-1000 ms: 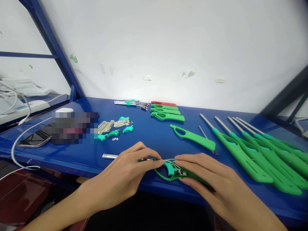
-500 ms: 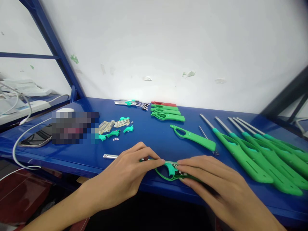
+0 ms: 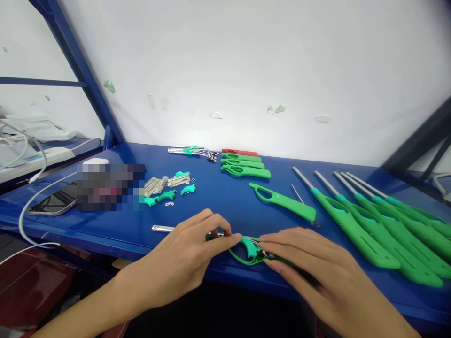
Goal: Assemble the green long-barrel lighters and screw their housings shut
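At the table's front edge lies an opened green lighter [image 3: 239, 258] of the long-barrelled kind, its inside facing up. My left hand [image 3: 183, 253] is closed on its neck, thumb and forefinger pressing near the turquoise trigger [image 3: 251, 247]. The metal barrel [image 3: 162, 229] sticks out left of that hand. My right hand [image 3: 317, 267] grips the handle, fingertips at the thin wires beside the trigger; most of the handle is hidden under it. A green handle half [image 3: 285, 203] lies just beyond my right hand, with a thin metal rod [image 3: 298, 193] behind it.
Several assembled green lighters [image 3: 355, 230] lie at right. Handle halves [image 3: 246, 171], one red, and barrels with wires [image 3: 193, 152] lie at the back. Loose turquoise triggers [image 3: 166, 196] and pale small parts [image 3: 157, 186] are left of centre, near a phone [image 3: 54, 197] and white cable [image 3: 23, 216].
My left forefinger has bent and drawn back slightly from the lighter's neck, while the thumb stays by the trigger. My right hand has barely moved.
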The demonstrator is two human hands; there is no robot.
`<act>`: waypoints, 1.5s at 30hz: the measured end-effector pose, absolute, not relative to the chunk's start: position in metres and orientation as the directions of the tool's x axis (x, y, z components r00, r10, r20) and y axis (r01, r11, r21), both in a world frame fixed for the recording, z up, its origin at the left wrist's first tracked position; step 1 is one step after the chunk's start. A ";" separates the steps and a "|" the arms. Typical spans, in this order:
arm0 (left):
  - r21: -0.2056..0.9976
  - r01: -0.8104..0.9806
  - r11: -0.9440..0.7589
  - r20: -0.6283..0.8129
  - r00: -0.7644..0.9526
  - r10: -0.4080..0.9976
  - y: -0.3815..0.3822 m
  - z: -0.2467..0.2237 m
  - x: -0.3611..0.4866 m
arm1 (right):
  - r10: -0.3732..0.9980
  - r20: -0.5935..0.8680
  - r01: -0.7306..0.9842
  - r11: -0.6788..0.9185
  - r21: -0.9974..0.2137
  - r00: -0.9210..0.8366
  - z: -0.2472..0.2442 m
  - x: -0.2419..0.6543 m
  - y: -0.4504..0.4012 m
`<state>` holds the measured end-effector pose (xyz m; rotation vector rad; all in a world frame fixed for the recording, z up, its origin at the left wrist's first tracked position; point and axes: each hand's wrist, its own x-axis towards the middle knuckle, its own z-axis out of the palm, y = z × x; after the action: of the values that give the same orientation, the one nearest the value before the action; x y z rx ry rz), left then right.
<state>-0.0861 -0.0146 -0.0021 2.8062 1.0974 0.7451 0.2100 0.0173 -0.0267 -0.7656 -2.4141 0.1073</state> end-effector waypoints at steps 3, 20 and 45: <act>0.195 0.634 -0.749 0.431 0.630 0.646 -0.015 -0.002 -0.086 | 0.547 0.520 0.503 0.830 -0.240 -0.656 -0.027 0.210 0.018; 0.194 0.638 -0.745 0.421 0.632 0.651 -0.011 -0.005 -0.087 | 0.537 0.530 0.483 0.839 -0.253 -0.656 -0.023 0.208 0.017; 0.088 0.970 -0.226 0.511 0.151 0.846 0.035 0.034 -0.177 | 0.550 0.518 0.562 0.813 -0.153 -0.655 -0.025 0.209 0.017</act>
<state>-0.1771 0.0348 0.0341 2.5665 2.0892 0.8063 0.2092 0.0165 -0.0249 -0.8189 -2.4374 -0.0277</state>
